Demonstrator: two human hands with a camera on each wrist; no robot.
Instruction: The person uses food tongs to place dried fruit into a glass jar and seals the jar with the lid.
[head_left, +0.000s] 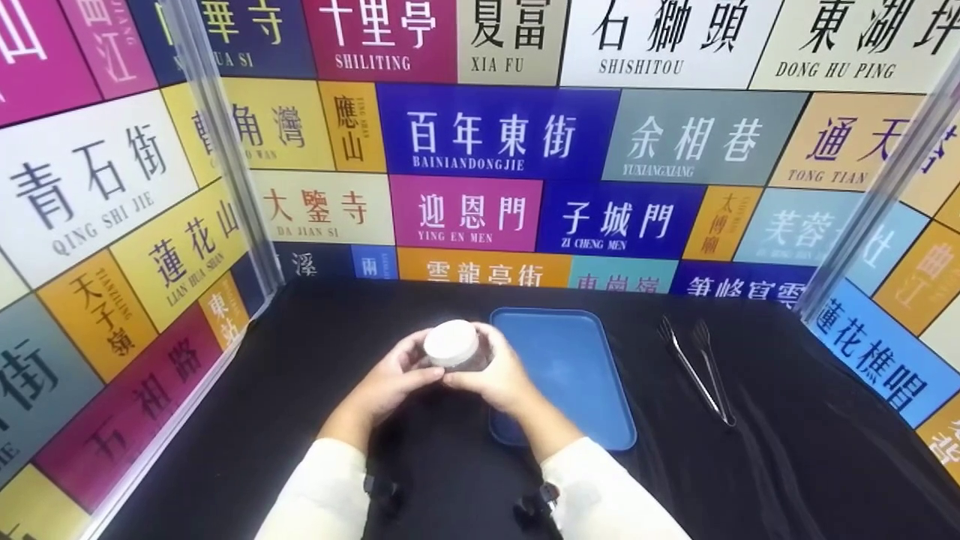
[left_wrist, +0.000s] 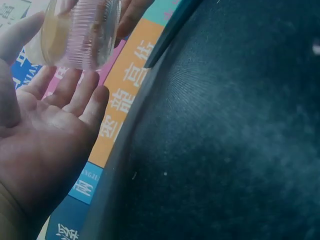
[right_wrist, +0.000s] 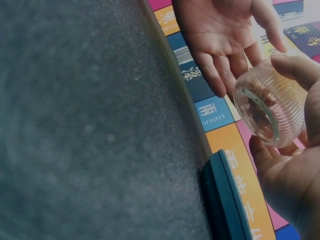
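Between both hands, above the dark tabletop, is a clear ribbed jar (head_left: 466, 363) with a white lid (head_left: 451, 341). My left hand (head_left: 395, 377) grips it from the left, thumb toward me. In the left wrist view, the fingers of that left hand (left_wrist: 55, 120) curl up under the tilted jar (left_wrist: 82, 35). From the other side my right hand (head_left: 501, 377) holds the jar. The right wrist view has the jar's glassy base (right_wrist: 257, 117) facing the camera, with the right hand's (right_wrist: 295, 175) thumb and fingers around the side.
A blue tray (head_left: 574, 367) lies just right of the hands, partly under the right forearm. Farther right are metal tongs (head_left: 726, 418), arms spread apart. Black cloth (head_left: 300, 352) covers the table, and panels with printed place names (head_left: 495, 135) rise at the back and sides.
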